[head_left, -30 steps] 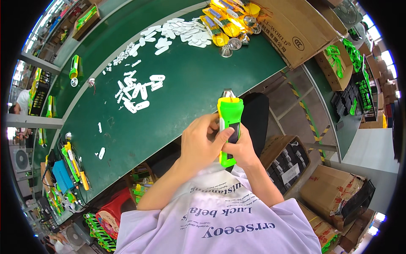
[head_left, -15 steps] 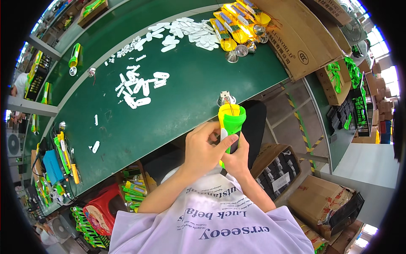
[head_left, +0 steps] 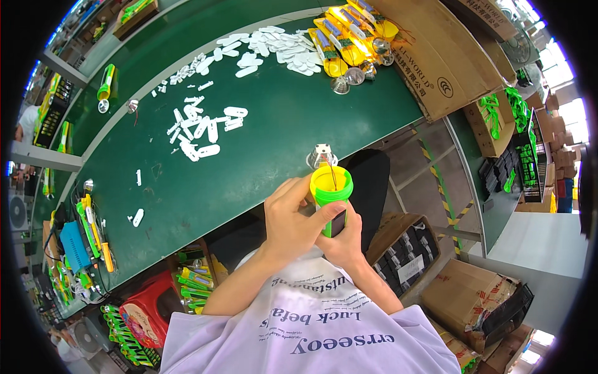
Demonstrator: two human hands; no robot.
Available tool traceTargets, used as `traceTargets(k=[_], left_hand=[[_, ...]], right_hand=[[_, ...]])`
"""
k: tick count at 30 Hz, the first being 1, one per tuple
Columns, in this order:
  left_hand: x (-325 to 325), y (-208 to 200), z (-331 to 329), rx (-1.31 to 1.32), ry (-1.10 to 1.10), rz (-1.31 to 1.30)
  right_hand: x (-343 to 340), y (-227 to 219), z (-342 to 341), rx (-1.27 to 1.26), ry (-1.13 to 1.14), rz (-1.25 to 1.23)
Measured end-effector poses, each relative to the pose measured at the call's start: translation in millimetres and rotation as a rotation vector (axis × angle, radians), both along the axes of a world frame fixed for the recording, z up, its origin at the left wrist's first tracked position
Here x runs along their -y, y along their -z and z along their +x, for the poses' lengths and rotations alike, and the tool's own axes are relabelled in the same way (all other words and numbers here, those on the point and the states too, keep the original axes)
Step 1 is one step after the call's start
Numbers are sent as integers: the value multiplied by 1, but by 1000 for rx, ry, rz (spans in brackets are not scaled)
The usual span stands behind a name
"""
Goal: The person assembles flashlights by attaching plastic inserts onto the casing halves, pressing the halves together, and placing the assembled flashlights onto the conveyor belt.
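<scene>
Torch [head_left: 337, 197] is at frame centre; left hand [head_left: 289, 217] and right hand [head_left: 342, 244] both grasp it, mouth upward, perhaps for seeing the wires [head_left: 335, 179].

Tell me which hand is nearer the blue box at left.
Left. The left hand is to the right of the blue box, around the green flashlight; the right hand, also on the flashlight, is farther right.

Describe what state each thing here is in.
Flashlight body: wide end open
Reflector: outside the body, wires exposed
Left hand: gripping the body
Right hand: gripping the body
White pieces: loose on the table
Carton of black parts: open
</scene>
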State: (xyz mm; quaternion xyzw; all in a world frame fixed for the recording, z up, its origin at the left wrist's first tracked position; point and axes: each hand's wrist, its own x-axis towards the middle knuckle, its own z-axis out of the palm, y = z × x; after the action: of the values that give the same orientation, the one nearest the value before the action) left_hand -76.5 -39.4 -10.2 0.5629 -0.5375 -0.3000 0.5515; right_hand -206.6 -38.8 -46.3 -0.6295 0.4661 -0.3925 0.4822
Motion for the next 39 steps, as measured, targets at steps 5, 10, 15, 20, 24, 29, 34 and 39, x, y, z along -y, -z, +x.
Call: traceTargets(k=[5, 10, 15, 20, 24, 29, 34, 39], left_hand=[[3, 3, 5, 129, -42, -16], [4, 12, 0, -433, 20, 177], [15, 19, 13, -44, 94, 127], [55, 9, 44, 36, 207, -8], [116, 12, 108, 313, 36, 22], [174, 22, 262, 737, -424, 45], [192, 41, 307, 1012, -370, 65], [195, 42, 298, 896, -350, 180]], right_hand=[[7, -8, -5, 98, -136, 216], [8, -12, -4, 424, -163, 571], [4, 4, -14, 623, -206, 822], [-4, 0, -10, 1515, -639, 1110], [-6, 4, -9, 1657, -789, 1035], [-10, 0, -15, 1632, -725, 932], [-7, 1, -24, 1569, -641, 914], [-6, -1, -26, 1577, -606, 904]])
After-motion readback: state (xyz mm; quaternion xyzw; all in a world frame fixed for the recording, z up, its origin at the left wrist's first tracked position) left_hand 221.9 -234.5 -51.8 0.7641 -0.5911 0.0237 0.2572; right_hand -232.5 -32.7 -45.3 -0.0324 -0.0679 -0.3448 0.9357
